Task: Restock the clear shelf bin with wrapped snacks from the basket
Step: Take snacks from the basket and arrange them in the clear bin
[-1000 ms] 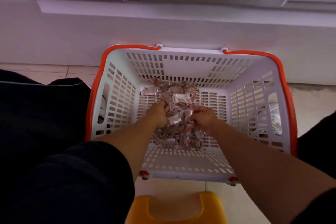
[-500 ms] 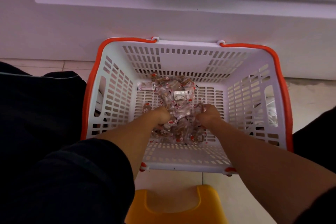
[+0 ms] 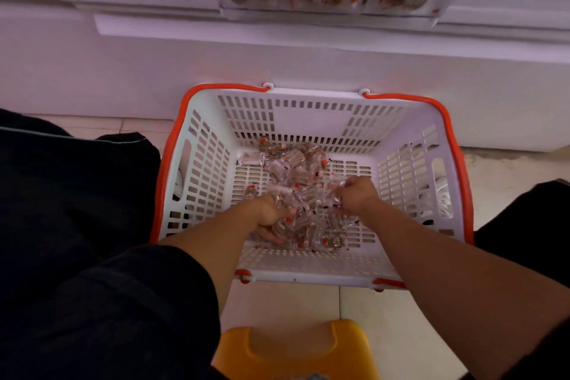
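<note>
Both hands dig into the snacks (image 3: 296, 182) in the basket (image 3: 308, 108): left hand (image 3: 271, 219) and right hand (image 3: 357, 196) each curl round a bunch (light, slippery wrappers, so best scooped from beneath).

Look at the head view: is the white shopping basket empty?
No, a heap of wrapped snacks lies on the floor of the shopping basket, with the left hand and right hand reaching into it.

Head view, steeply down onto basket (image 3: 311, 123)
</note>
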Demonstrator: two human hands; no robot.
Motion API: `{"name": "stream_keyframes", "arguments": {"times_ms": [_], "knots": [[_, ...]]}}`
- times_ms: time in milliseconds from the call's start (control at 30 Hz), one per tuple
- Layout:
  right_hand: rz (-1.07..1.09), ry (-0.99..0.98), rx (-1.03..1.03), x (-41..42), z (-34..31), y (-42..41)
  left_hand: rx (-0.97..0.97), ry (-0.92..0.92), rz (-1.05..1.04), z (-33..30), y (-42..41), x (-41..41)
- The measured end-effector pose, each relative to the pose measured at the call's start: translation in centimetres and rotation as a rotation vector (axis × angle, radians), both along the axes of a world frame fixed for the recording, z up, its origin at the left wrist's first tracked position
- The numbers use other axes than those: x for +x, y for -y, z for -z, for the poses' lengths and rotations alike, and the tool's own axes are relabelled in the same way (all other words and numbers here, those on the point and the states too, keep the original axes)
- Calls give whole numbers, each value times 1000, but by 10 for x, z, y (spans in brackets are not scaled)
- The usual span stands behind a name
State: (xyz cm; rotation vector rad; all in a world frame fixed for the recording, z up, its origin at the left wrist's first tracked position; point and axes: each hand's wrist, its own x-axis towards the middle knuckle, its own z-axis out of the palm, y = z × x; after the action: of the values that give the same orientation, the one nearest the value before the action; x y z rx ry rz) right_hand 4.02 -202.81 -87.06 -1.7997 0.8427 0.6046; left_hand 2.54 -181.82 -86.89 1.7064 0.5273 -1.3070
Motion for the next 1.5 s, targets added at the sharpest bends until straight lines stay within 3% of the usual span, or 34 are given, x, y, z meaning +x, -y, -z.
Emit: {"name": "stream_keyframes", "arguments": {"times_ms": [100, 200, 333, 433, 533, 733, 833, 1100, 1333, 1433, 1500], "knots": [[-136, -29, 75, -3, -31, 3, -40, 19, -13, -17, 1, -7], [-425, -60, 90, 4, -74, 9, -38, 85, 28, -48, 1, -1], [-794, -37, 126, 29, -157, 16, -300, 162, -125, -120, 0, 28], [-941, 133, 90, 45, -227, 21, -487, 247, -121, -194, -3, 54], [-1046, 381, 41, 48, -292, 18, -555, 323, -60, -266, -12, 68], [-844, 963, 82, 34, -361, 0, -548, 449, -48, -348, -10, 57], [-760, 1089, 121, 33, -372, -3, -592, 478, 41, -361, -6, 54], [-1021, 1201, -354, 42, -386, 9, -749, 305, 193, -362, -2, 70], [-1027, 1314, -491, 42, -388, 7, -594, 415, 285, -356, 14, 73], [-972, 1261, -408, 39, -383, 8, -603, 433, 222, -354, 14, 74], [-1065, 1227, -368, 36, -379, 7, -605, 436, 237, -353, 13, 73]]}}
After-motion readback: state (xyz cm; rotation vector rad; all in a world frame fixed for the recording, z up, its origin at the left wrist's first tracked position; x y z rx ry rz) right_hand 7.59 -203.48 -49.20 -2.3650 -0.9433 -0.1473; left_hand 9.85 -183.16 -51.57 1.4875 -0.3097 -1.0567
